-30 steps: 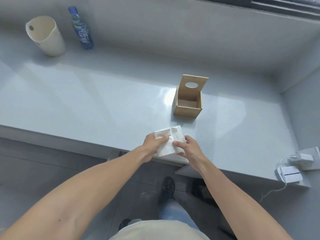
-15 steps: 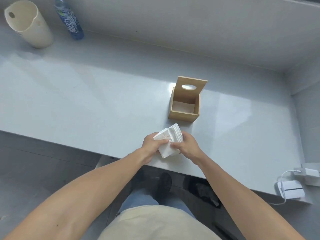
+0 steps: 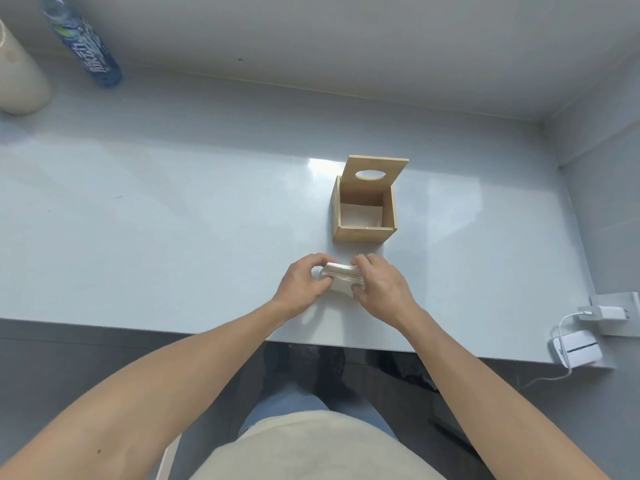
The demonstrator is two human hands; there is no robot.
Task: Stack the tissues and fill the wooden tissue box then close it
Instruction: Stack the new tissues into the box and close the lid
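A stack of white tissues (image 3: 341, 277) in thin clear wrap lies flat on the grey counter (image 3: 173, 237), a short way in front of the wooden tissue box (image 3: 363, 233). My left hand (image 3: 304, 284) grips its left end and my right hand (image 3: 379, 282) grips its right end. The box stands open, its lid (image 3: 375, 171) with an oval hole tilted up at the back. A pale layer shows at the bottom of the box.
A blue-labelled water bottle (image 3: 85, 46) and a cream jug (image 3: 19, 74) stand at the far left by the wall. A white charger and small white device (image 3: 576, 351) with a cable sit at the right counter corner. The counter edge runs just below my wrists.
Both hands have carried the tissue stack forward from the counter edge and laid it flat in front of the box. The camera has tilted closer and further down.
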